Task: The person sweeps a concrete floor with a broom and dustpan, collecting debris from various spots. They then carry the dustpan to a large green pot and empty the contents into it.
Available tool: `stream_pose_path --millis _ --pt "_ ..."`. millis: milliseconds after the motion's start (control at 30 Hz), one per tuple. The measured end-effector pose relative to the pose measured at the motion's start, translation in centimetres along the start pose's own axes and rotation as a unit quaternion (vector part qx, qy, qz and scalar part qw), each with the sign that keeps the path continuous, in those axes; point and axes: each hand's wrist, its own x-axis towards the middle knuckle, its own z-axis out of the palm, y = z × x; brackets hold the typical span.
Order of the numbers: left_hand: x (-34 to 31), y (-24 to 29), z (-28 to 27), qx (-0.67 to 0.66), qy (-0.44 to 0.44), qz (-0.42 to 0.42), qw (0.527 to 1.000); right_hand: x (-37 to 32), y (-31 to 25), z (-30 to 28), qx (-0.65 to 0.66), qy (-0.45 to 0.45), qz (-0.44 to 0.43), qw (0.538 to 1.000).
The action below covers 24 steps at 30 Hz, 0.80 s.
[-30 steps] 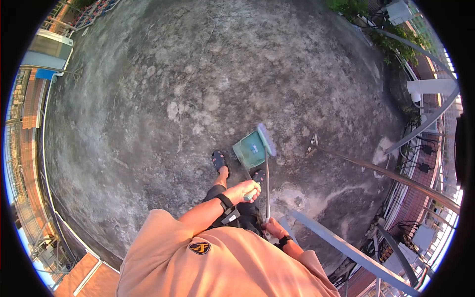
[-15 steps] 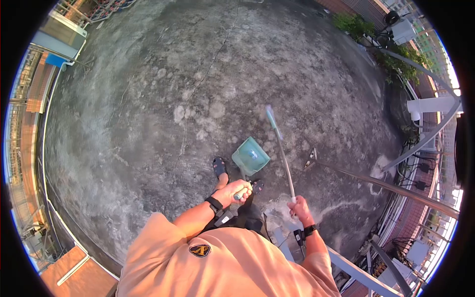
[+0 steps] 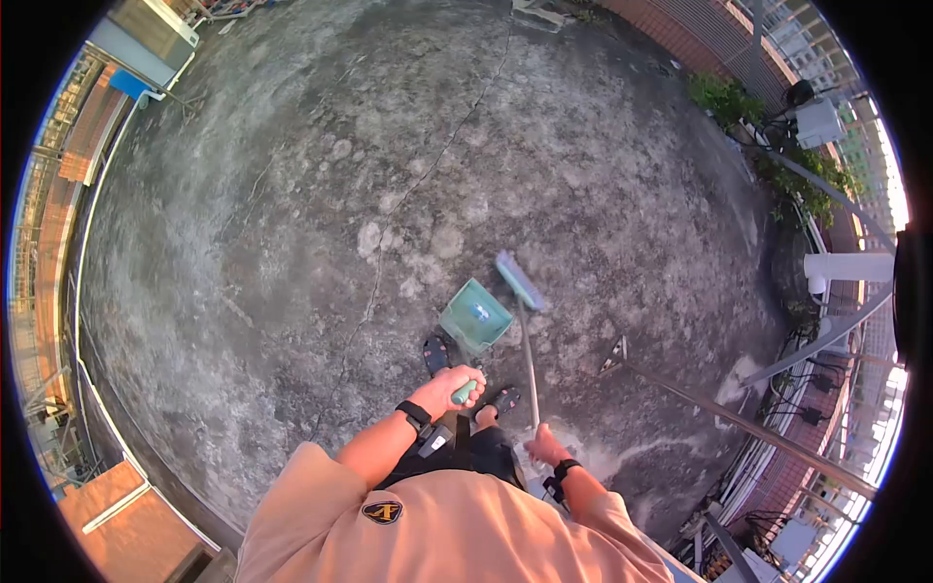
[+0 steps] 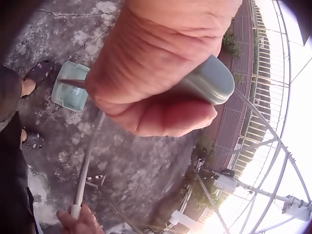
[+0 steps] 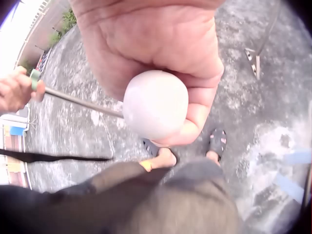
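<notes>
My left hand (image 3: 453, 389) grips the green end of a long-handled dustpan, close in front of my body. The dustpan's pale green pan (image 3: 476, 316) is low at the floor ahead of my feet, with a small bluish-white patch inside it. In the left wrist view the handle's rounded green end (image 4: 217, 80) sticks out of the fist. My right hand (image 3: 548, 445) holds the broom by the top of its stick, whose white knob (image 5: 156, 105) fills the middle of the right wrist view. The broom's head (image 3: 520, 281), light blue with pale bristles, lies just right of the pan.
Stained grey concrete (image 3: 321, 214) spreads all around. A metal pole (image 3: 748, 423) with a foot plate slants in from the right. White pipe (image 3: 850, 267), plants (image 3: 724, 102) and cables line the right edge. My feet in dark clogs (image 3: 436, 357) stand behind the pan.
The broom first swung away from the pan, out ahead and to the right, then came back beside it. My right hand went outward and returned. The left hand keeps its grip on the dustpan.
</notes>
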Motion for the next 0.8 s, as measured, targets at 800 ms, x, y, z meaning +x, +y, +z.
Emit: stream_pose_path --millis 800 --pt "0.0 1.5 1.0 -0.246 -0.072 0.04 0.966 15.1 -22.0 -28.6 -0.128 0.154 -0.222 0.954"
